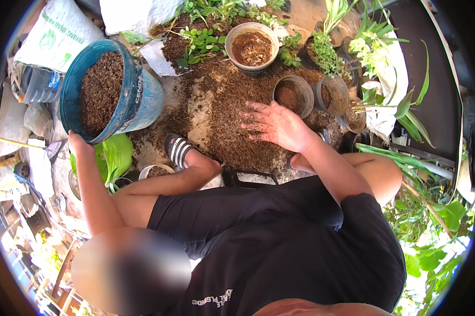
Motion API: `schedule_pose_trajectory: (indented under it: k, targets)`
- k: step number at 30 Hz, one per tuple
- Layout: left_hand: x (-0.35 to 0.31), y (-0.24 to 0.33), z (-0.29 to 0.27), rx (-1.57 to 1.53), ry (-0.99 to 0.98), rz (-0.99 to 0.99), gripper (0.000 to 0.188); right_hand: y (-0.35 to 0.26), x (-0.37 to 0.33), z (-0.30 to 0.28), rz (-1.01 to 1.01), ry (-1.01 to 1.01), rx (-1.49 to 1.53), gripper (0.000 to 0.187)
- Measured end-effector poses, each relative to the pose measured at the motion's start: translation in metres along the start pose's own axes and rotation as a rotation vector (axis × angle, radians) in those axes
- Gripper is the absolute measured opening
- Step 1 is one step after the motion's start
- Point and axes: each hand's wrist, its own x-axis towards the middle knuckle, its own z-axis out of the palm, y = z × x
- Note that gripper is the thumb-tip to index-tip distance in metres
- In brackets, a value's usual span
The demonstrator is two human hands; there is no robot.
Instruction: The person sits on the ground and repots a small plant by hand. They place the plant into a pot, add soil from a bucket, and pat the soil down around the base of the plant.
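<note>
A large blue-green bucket (145,105) of brown, crumbly potting mix (101,87) stands at the left, its mouth tilted toward me. My left hand (80,143) grips its near rim, with most of the fingers hidden. To the right, my right hand (277,125) is open and holds nothing. Its fingers are spread and smeared with soil, above a layer of loose soil (232,150) on the ground. Just beyond that hand sits a grey pot (306,95) with some soil inside. Beside it is another small pot (335,95).
A pale round pot (252,48) with soil stands at the far middle. Leafy seedlings (200,45) lie left of it. Potted plants (327,52) line the far right. White sacks (58,37) and a clear plastic bottle (41,84) are at the left. A small pot (156,171) sits by my left leg.
</note>
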Motion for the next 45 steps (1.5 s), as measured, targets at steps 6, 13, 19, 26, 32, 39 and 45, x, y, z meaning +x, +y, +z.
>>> schedule_pose_trajectory:
  k: [6,13,19,26,32,39,45]
  targets:
    - [0.001,0.007,-0.013,0.134,-0.016,-0.029,0.048,-0.005,-0.020,0.022,-0.260,-0.131,-1.042,0.039]
    - [-0.007,0.007,0.006,0.091,-0.016,-0.084,0.048,0.100,0.001,-0.101,0.221,-0.014,-2.218,0.058]
    - [-0.017,0.006,0.013,0.135,-0.014,-0.098,0.050,0.123,0.023,-0.073,-0.408,0.333,-2.089,0.080]
    - [0.002,0.005,-0.006,0.121,-0.150,-0.043,0.054,0.122,0.102,-0.090,-0.109,0.150,-2.185,0.086]
    - [-0.004,0.007,-0.004,0.146,-0.076,-0.085,0.054,0.095,0.113,-0.100,-0.049,0.339,-2.201,0.080]
    - [-0.013,0.010,0.001,0.195,0.023,-0.086,0.052,0.139,0.031,-0.108,-0.096,-0.176,-2.168,0.074]
    - [-0.019,0.012,0.007,0.196,0.020,-0.110,0.053,0.137,0.023,-0.162,-0.042,-0.230,-2.469,0.057]
